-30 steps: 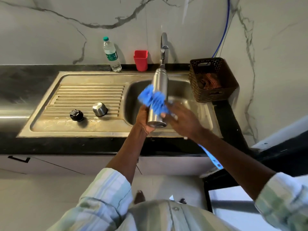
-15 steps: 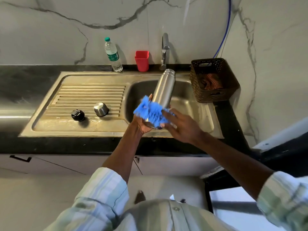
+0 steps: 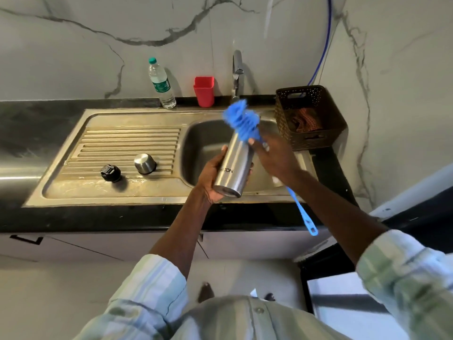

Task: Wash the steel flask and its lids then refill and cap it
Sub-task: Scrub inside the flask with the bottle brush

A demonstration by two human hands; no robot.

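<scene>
While the left hand grips the steel flask at frame centre, its long axis tilts mouth-up toward the upper right, where the right hand holds the blue brush at the mouth.

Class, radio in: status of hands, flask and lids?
Left hand grips brushed-steel flask over sink basin. Right hand holds blue bottle brush at flask mouth. Black inner lid, steel cap on drainboard. Nothing obstructing.
</scene>
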